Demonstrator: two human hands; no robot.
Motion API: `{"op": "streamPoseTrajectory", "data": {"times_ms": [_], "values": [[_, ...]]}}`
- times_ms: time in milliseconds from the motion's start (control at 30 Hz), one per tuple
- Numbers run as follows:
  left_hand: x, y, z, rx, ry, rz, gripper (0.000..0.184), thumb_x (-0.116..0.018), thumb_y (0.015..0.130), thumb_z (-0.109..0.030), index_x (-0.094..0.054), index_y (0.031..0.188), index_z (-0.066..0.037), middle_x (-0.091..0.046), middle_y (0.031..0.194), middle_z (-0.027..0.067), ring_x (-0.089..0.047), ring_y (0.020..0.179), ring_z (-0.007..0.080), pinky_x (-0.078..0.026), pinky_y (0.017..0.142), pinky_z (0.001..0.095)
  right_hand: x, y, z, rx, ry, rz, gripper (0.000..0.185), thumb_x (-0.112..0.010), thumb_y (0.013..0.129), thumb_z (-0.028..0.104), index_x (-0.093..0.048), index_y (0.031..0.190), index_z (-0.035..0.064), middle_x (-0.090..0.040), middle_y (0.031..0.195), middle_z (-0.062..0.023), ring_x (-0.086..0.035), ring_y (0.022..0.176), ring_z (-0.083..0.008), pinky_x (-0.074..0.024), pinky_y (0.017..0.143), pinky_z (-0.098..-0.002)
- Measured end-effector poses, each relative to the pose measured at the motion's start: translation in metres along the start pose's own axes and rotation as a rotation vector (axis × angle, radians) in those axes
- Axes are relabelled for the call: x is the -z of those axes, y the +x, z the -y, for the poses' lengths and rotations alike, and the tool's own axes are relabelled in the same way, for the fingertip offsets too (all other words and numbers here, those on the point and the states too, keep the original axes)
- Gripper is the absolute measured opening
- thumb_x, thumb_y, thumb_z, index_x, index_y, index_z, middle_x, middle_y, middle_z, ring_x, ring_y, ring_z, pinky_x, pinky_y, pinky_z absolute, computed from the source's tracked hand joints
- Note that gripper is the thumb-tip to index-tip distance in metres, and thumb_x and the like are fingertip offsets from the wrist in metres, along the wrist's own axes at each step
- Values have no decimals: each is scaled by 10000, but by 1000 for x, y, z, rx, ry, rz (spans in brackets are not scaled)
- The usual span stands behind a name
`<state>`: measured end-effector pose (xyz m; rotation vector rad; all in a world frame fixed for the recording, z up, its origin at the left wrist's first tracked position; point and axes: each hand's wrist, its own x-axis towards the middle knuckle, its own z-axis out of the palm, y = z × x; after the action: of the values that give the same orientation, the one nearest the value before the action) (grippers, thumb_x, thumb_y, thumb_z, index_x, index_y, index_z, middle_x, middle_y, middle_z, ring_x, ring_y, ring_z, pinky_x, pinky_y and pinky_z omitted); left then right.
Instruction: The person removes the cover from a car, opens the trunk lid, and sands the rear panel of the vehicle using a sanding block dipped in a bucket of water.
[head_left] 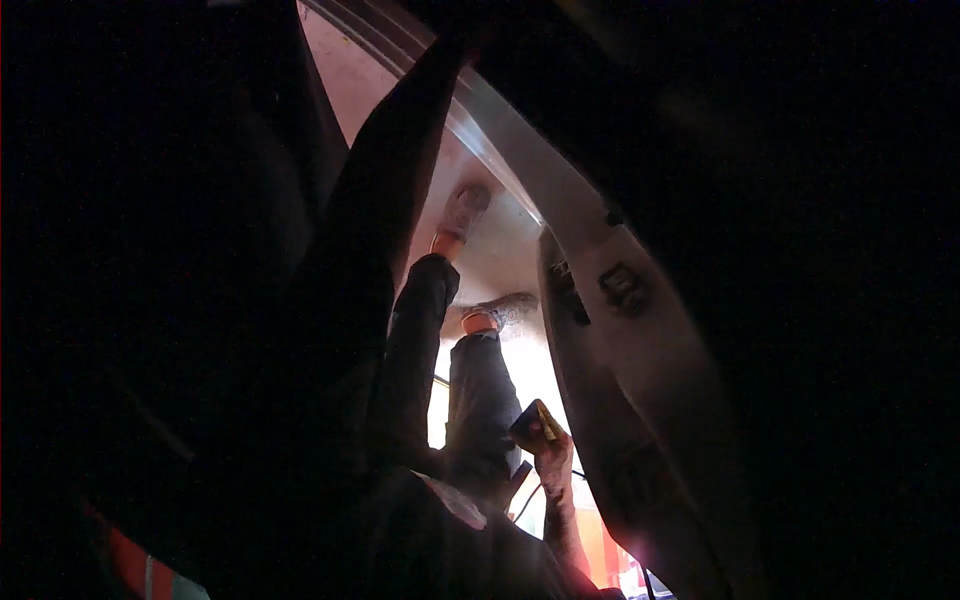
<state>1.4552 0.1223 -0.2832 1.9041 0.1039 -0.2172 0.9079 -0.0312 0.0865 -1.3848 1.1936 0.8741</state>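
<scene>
At the lower middle of the head view, my right hand (553,462) is raised with its fingers closed. It grips a small dark block with a yellowish side (538,427), whose exact kind I cannot make out. Just left of the block is a dark trouser leg (482,400). Right of the hand runs a pale curved panel (640,350) with dark fittings on it. No part of my left hand shows; that side of the view is nearly black.
Two legs in dark trousers stretch upward in the view to shoes (508,310) on a pale floor (500,250). A dark diagonal bar (400,150) crosses at the upper left. Bright light and a red-orange striped surface (600,550) show at the bottom. Deep shadow hides both sides.
</scene>
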Motion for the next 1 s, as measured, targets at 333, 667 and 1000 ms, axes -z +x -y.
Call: {"op": "streamPoseTrajectory", "data": {"times_ms": [333,667,1000], "values": [[8,-15,-33,49,-34,-39,384,-615,993,-142,-608,1367,-59,-644,1363,108,-604,1246,215,-483,1053,354,3,-10,-25,55,-91,-156,444,-684,996,352,-684,1181,-52,-725,983,-178,-682,884,-209,-544,812,-353],[38,-227,-71,380,-379,-188,389,-608,973,-41,-610,1362,-46,-661,1344,139,-633,1229,225,-493,1055,338,5,-33,-10,139,27,-113,408,-675,1009,335,-686,1089,-65,-719,885,-97,-621,832,-141,-517,777,-321],[94,-395,-73,274,-81,-5,312,-629,1001,-89,-634,1312,-72,-718,1137,54,-662,1024,128,-535,777,283,9,-34,-146,199,313,-274,279,-725,992,262,-725,1141,27,-654,870,14,-568,759,-72,-482,685,-262]]}}
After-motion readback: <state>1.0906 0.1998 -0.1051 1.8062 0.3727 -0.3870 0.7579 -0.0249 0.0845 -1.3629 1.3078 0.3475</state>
